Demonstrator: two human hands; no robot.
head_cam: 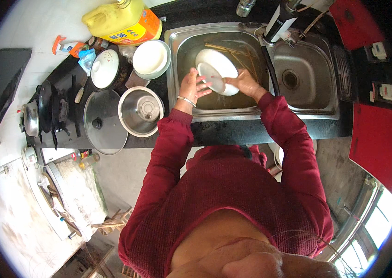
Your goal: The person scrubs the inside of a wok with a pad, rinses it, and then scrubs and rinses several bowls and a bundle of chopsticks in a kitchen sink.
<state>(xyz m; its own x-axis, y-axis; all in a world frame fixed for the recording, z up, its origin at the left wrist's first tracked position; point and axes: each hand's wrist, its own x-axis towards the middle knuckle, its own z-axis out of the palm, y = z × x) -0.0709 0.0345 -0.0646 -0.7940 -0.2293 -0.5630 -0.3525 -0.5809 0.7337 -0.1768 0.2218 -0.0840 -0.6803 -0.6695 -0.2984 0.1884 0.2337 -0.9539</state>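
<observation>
My right hand [247,83] grips the rim of a wet white bowl [218,60], which is tilted above the large left basin [196,102] of a stainless-steel sink. At the bowl's left side is my left hand [191,86], fingers spread and holding nothing; whether its fingertips touch the bowl cannot be told. Murky water lies in the basin. Several wooden chopsticks [241,55] rest in it behind the bowl.
Left of the sink stand a stainless-steel pot [140,116], a glass lid [102,128], stacked white bowls [150,58], a white lid [104,68] and a yellow oil jug [123,22]. A black hose [269,66] crosses the divider beside the smaller right basin [307,66].
</observation>
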